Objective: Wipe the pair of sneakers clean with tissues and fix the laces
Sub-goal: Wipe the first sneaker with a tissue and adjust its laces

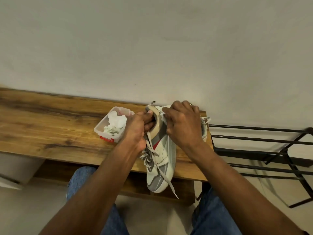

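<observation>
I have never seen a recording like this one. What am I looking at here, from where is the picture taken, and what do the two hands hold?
There is no machine here: a person works with two bare hands. The one picture comes from a camera worn on the person's head, looking forward and down, so you see both forearms and the knees in blue jeans.

On the wooden bench lies a grey and white sneaker, its toe past the near edge and its laces loose. The left hand grips the heel opening. The right hand presses a white tissue against the heel, with its fingers curled over it. A second sneaker shows partly behind the right hand.

Left of the shoes stands a clear plastic box with crumpled tissues inside. A black metal rack stands to the right.
</observation>
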